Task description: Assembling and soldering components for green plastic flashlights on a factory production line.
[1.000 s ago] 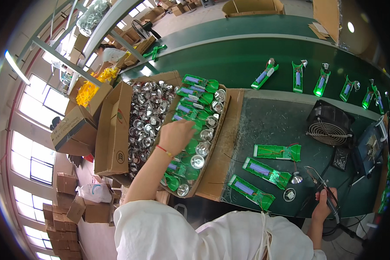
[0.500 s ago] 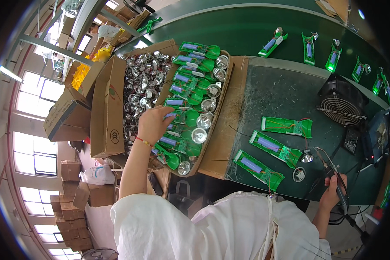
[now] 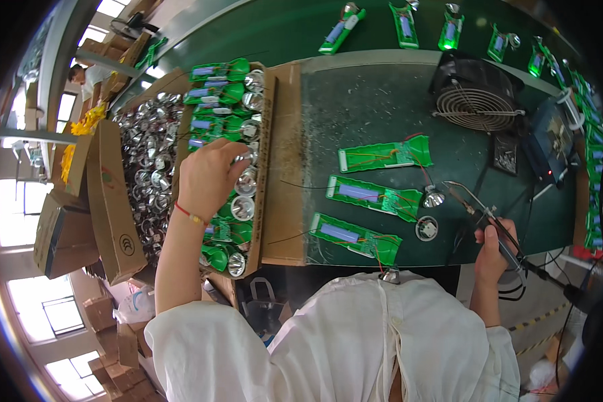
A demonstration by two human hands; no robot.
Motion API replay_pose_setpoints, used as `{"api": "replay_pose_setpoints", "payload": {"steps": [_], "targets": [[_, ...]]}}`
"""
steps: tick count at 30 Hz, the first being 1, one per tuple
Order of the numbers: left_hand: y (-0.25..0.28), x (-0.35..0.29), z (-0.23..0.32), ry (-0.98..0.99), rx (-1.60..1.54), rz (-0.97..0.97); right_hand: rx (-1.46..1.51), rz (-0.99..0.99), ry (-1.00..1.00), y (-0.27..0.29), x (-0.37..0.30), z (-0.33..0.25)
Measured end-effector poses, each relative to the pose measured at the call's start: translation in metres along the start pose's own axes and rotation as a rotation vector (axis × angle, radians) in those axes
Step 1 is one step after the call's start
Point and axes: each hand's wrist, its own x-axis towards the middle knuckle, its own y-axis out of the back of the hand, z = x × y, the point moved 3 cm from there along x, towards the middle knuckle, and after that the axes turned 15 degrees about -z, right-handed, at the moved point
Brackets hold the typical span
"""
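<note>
Head view: between 9 and 10 o'clock, our left hand (image 3: 211, 177) bends its fingers over a silvery cup (image 3: 246, 159) and green shells (image 3: 229, 92) in the box (image 3: 269, 114); we cannot tell whether they grasp anything. Between 3 and 4 o'clock, our right hand (image 3: 493, 251) is wrapped round the iron (image 3: 508, 254). We would do best to pinch a shell by its edge, raise it straight so nothing snags, and keep the iron's tip clear. At 3 o'clock, 3 shells lie apart on the mat (image 3: 355, 100); the lower 2 show lilac cells (image 3: 358, 193).
</note>
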Motion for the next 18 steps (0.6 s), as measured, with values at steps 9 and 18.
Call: {"api": "replay_pose_setpoints", "payload": {"steps": [9, 18], "targets": [[-0.070, 0.015, 0.132, -0.240, 0.022, -0.102, 0.032, -0.052, -0.013, -0.003, -0.007, -0.006], [-0.095, 0.018, 0.142, -0.423, -0.863, 0.129, 0.031, -0.189, -0.031, -0.019, -0.019, -0.010]]}}
